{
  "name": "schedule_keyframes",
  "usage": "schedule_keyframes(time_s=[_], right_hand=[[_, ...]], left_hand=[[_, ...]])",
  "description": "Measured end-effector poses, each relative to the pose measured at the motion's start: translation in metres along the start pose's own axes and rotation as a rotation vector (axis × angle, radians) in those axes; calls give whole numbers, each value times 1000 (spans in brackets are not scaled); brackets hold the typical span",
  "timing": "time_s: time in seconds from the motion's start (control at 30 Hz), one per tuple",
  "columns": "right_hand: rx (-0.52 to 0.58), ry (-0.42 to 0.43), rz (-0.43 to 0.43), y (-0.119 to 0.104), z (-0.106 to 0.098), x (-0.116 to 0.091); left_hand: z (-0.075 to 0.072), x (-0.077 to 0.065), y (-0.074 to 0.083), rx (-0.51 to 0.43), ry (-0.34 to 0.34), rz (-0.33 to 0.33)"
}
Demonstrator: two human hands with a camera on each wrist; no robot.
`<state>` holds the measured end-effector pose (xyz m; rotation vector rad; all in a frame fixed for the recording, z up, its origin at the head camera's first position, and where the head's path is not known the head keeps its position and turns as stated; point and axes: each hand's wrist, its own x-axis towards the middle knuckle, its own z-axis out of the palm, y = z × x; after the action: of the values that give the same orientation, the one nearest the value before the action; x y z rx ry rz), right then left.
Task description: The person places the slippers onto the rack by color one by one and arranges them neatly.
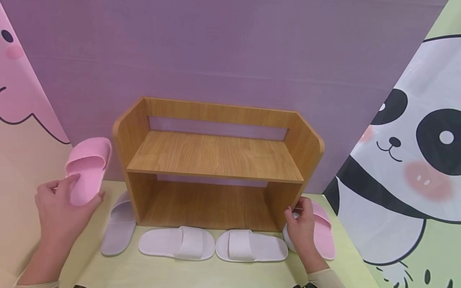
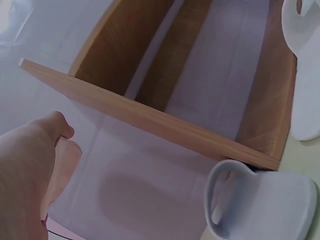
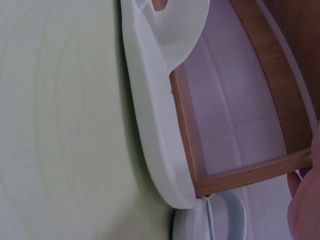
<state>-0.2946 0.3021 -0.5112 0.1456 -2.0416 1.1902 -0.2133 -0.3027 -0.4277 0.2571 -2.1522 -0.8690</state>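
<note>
On the left, my left hand (image 1: 65, 208) holds a pink slipper (image 1: 86, 176) up off the surface, thumb on one edge and fingers over the other. In the left wrist view that hand (image 2: 30, 175) is at the left edge, apart from the shelf. My right hand (image 1: 304, 224) grips the front edge of the wooden shelf's (image 1: 216, 158) right side panel, low down. In the right wrist view, only part of this hand (image 3: 305, 200) shows, against the panel edge. Beside it lie a second pink slipper (image 1: 323, 236) and a partly hidden greyish slipper (image 1: 289, 238).
Two white slippers (image 1: 169, 243) (image 1: 259, 246) lie end to end before the shelf. A grey slipper (image 1: 119, 228) lies beside its left panel. Behind stands a purple wall (image 1: 223, 52); a panda picture (image 1: 407, 152) covers the right wall.
</note>
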Motion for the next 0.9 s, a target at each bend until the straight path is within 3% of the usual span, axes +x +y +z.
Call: schedule_keyframes(time_s=[0.17,0.37,0.6,0.9], right_hand=[[-4,3,2,1,0,-1],[1,-10,6,2,2,-2],[-1,-5,-18,1,2,-2],[2,-9,-23,4,0,0]], left_hand=[[-4,3,13,-17,32,9],[-19,8,31,-17,17,-11],[-27,18,48,-21,95,47],[-32,30,69,-49,126,70]])
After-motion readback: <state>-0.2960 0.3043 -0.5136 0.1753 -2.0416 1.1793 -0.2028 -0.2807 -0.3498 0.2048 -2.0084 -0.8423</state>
